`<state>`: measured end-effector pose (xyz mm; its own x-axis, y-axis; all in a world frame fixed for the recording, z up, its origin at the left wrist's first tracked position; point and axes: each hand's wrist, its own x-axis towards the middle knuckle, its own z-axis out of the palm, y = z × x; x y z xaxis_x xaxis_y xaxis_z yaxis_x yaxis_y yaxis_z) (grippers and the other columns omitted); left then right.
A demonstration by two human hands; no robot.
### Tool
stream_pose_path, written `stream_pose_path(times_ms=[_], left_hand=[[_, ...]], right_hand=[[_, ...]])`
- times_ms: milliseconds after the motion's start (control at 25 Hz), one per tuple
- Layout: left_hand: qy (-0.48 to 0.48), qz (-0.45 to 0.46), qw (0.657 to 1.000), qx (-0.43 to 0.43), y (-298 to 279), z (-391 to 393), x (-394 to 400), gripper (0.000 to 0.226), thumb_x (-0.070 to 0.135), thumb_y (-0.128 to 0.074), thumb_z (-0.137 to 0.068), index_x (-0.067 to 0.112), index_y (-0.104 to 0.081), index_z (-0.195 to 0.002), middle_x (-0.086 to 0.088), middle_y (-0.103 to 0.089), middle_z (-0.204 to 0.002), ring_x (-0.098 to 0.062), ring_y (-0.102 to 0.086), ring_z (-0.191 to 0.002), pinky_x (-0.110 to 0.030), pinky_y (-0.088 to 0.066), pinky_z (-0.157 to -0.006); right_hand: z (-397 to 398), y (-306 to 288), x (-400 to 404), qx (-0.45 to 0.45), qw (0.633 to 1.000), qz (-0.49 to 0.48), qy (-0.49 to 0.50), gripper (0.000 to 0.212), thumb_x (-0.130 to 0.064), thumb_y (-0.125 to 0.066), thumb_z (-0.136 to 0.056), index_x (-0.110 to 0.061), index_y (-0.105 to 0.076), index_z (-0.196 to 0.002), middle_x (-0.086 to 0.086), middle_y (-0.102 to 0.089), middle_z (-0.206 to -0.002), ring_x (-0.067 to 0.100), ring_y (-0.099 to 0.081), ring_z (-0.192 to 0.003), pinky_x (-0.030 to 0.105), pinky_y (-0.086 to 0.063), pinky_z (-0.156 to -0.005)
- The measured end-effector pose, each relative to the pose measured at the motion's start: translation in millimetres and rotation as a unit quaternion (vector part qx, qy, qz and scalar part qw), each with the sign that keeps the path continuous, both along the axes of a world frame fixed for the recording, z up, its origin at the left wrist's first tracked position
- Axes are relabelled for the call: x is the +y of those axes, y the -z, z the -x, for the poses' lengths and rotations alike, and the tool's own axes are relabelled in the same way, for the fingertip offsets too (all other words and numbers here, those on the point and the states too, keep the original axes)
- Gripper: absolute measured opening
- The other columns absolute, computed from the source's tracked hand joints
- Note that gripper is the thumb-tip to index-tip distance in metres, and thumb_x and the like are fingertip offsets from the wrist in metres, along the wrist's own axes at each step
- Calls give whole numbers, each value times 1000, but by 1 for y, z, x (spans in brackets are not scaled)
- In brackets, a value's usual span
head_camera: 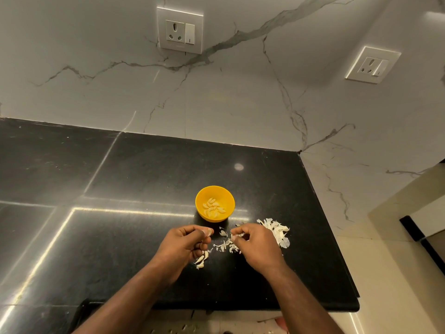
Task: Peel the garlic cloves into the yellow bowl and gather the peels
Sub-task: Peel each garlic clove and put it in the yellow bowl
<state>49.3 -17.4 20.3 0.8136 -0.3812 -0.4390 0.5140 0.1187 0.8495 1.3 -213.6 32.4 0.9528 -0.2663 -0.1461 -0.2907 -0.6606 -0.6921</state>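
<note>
Left hand (186,244) curls, fingertips pinching something small, probably a clove, though it's mostly hidden. Right hand (252,244) pinches at the peels (227,244) scattered between the two hands on the counter (120,249). A bigger heap (278,231) sits just beyond the right hand. The bowl (215,204) waits just ahead of both hands, peeled cloves (213,207) inside. Those peels look papery, featherlight, likely to flutter off, so sweeping them together should beat pinching singly.

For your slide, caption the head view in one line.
Both hands pinch garlic peels beside a yellow bowl.
</note>
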Motion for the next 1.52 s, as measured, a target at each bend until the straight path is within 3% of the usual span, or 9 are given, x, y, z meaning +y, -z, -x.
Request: stream_pose_path(times_ms=[120, 200, 360, 560, 680, 960, 1200, 1400, 1520], left_hand=[[13, -14, 1000, -20, 1, -1, -1, 13, 10, -68, -92, 2, -77, -96, -12, -69, -79, -16, -58, -68, -27, -45, -62], [27, -19, 999, -24, 2, -1, -1, 13, 11, -68, -93, 2, -78, -95, -13, -68, -78, -16, -58, -66, -28, -45, -63], [45, -18, 999, -13, 1, -4, 1, 14, 9, -64, -96, 1, -75, -94, -11, -65, -75, -14, -56, -62, -25, -43, -60], [51, 11, 998, -19, -4, -3, 3, 23, 27, -70, -88, 5, -75, -88, -10, -65, -76, -12, -56, -63, -25, -42, -60], [47, 14, 998, -31, -6, -4, 3, 19, 20, -67, -93, 3, -74, -87, -11, -63, -74, -14, -54, -64, -27, -41, -61], [35, 19, 999, -11, -10, -7, 0, 21, 13, -65, -95, 10, -74, -76, -8, -61, -69, -12, -52, -59, -24, -41, -59], [9, 19, 1000, -10, -9, -4, -4, 17, 13, -65, -95, -2, -71, -92, -6, -63, -69, -9, -53, -59, -21, -42, -58], [-18, -64, 994, -88, -3, -6, -2, 15, 14, -68, -94, 3, -75, -86, -6, -69, -70, -11, -57, -60, -21, -44, -55], [-8, -111, 985, -132, -3, -7, -2, 14, 15, -69, -93, 8, -76, -83, -4, -71, -68, -9, -58, -59, -21, -45, -55]], right_hand=[[-3, -5, 15, -53, 993, -100, -35, 24, -18, -72, -89, -26, -75, -112, -16, -72, -99, -3, -65, -89, 16, -51, -83], [-4, -5, 23, -77, 988, -113, -72, 30, -12, -74, -87, -25, -74, -115, -16, -70, -101, -4, -63, -95, 14, -49, -86], [-6, 0, 30, -102, 985, -115, -76, 25, -8, -76, -84, -22, -78, -105, -15, -71, -98, -4, -64, -95, 12, -48, -83], [-8, 4, 32, -117, 971, -207, -22, 14, -8, -78, -83, -20, -80, -91, -8, -77, -89, 7, -71, -88, 30, -57, -86], [-8, 4, 34, -125, 961, -247, -8, 13, -7, -80, -81, -20, -79, -86, -3, -77, -86, 13, -73, -84, 35, -59, -82], [-8, 6, 42, -132, 944, -302, 10, 23, 2, -77, -82, -21, -74, -77, -3, -75, -79, 9, -68, -77, 29, -56, -74], [-11, 11, 43, -128, 922, -363, 41, 19, 2, -75, -83, -16, -76, -81, 8, -76, -86, 14, -70, -80, 28, -53, -71], [-10, 2, 36, -109, 943, -313, 23, 24, -4, -75, -86, -23, -77, -100, 2, -77, -92, 16, -72, -88, 33, -60, -81], [-10, -4, 34, -109, 962, -251, 8, 22, -8, -76, -85, -28, -75, -96, -4, -77, -89, 15, -73, -88, 37, -61, -84]])
